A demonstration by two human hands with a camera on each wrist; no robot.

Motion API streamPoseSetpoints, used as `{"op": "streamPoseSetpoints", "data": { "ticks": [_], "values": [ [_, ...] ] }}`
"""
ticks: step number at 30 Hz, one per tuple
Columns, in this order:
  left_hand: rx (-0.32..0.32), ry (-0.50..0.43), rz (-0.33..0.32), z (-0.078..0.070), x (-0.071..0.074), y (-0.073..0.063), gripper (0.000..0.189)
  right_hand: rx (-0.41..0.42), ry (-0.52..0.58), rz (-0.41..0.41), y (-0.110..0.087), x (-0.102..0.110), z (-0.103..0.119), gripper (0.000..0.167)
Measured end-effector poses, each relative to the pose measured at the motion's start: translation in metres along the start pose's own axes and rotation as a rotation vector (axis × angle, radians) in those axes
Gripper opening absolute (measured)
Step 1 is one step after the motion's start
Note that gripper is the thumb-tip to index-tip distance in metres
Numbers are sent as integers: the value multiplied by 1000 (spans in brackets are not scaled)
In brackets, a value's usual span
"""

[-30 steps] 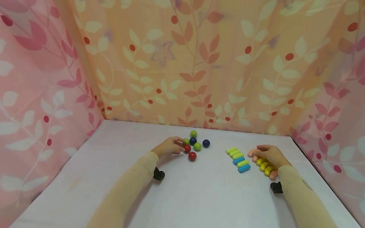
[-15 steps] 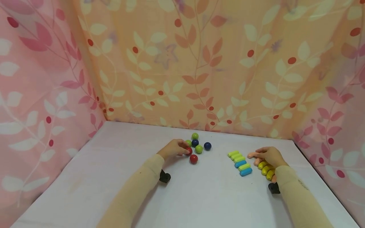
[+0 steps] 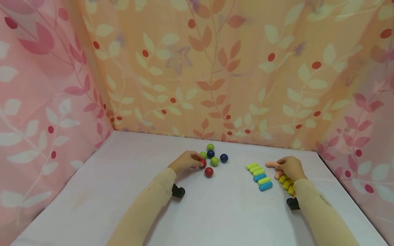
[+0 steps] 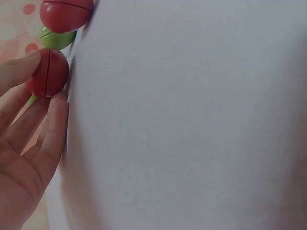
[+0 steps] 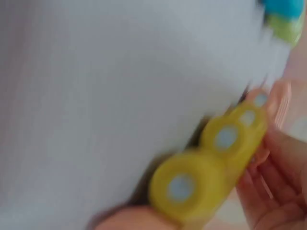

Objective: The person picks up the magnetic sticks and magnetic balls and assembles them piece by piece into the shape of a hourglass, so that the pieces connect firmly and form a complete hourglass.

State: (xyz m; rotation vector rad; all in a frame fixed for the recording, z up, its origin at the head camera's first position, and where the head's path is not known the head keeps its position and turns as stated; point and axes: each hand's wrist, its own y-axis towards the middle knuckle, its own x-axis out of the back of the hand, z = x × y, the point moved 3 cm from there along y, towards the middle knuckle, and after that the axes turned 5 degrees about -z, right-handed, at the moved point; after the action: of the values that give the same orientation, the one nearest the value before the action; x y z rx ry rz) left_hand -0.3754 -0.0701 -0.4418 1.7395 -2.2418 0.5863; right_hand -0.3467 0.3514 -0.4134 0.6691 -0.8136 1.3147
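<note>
My left hand [image 3: 187, 160] pinches a red ball [image 4: 53, 74] between thumb and fingers; a dark seam runs around it. A second red ball [image 3: 209, 172] lies just in front. Green balls [image 3: 214, 161] and dark blue balls [image 3: 224, 158] are grouped beyond the hand. At the right, my right hand [image 3: 290, 168] grips a peach sausage-shaped piece [image 3: 271, 164], whose left end sticks out past the fingertips. Below that hand runs a row of curved yellow pieces [image 3: 287, 184] with pale round marks on their ends, plus another peach piece [image 3: 278, 175]. Hand and wrist partly cover this row.
Between the hands lies a slanting row of short rods, lime green rods [image 3: 252, 166] and blue rods [image 3: 266, 186]. All of it rests on a white-covered table [image 3: 215, 212]. Leaf-patterned curtains [image 3: 172, 85] stand at the back and both sides.
My left hand has closed its thumb and fingers on the red ball. My right hand now grips the far peach piece, which has turned and shifted slightly left.
</note>
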Motion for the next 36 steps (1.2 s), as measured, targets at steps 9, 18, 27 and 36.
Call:
{"op": "streamPoseSetpoints", "data": {
  "ticks": [9,18,27,36],
  "values": [
    [48,-128,-33,14,16,-8,32,-7,105,-81,-31,-9,52,40],
    [73,-193,-68,17,14,-20,29,75,136,-35,-56,-36,86,34],
    [108,-254,-16,21,14,-34,43,70,178,53,-72,-61,108,28],
    [157,-290,-36,17,4,-57,33,-13,200,80,-79,-86,123,27]
  ]
}}
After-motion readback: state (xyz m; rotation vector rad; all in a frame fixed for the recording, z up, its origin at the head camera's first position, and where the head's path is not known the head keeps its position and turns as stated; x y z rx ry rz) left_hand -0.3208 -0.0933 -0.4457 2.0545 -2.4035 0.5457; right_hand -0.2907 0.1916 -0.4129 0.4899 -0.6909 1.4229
